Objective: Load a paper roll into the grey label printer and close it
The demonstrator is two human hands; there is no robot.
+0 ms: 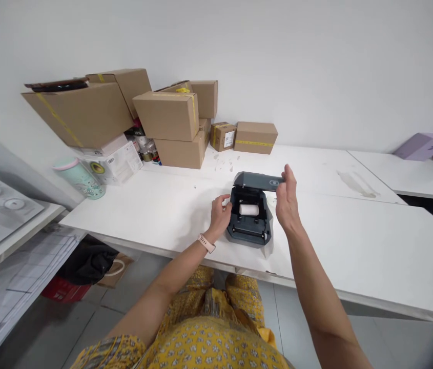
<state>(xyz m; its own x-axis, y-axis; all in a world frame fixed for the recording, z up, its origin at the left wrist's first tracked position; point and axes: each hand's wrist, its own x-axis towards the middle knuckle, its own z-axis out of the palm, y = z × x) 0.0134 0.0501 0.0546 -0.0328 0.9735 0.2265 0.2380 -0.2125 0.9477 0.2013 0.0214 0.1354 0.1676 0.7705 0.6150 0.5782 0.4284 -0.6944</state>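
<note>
A dark grey label printer (pixel 249 233) sits on the white table, its lid (pixel 256 180) raised at the back. Inside the bay lies a small white paper roll (pixel 249 209). My left hand (pixel 221 214), above a pink watch band, holds the printer's left side with bent fingers. At the lid's right end, my right hand (pixel 287 201) grips the edge, its fingers pointing up and partly hidden behind one another. A strip of pale, thin paper or film (pixel 268 249) shows along the printer's right side, by its front corner.
Cardboard boxes (pixel 166 114) are stacked at the back left, with smaller ones (pixel 255 137) by the wall. A mint tumbler (pixel 80 178) leans beside a white box (pixel 114 163). A microwave (pixel 3 205) stands far left. At far right sits a purple box (pixel 424 146).
</note>
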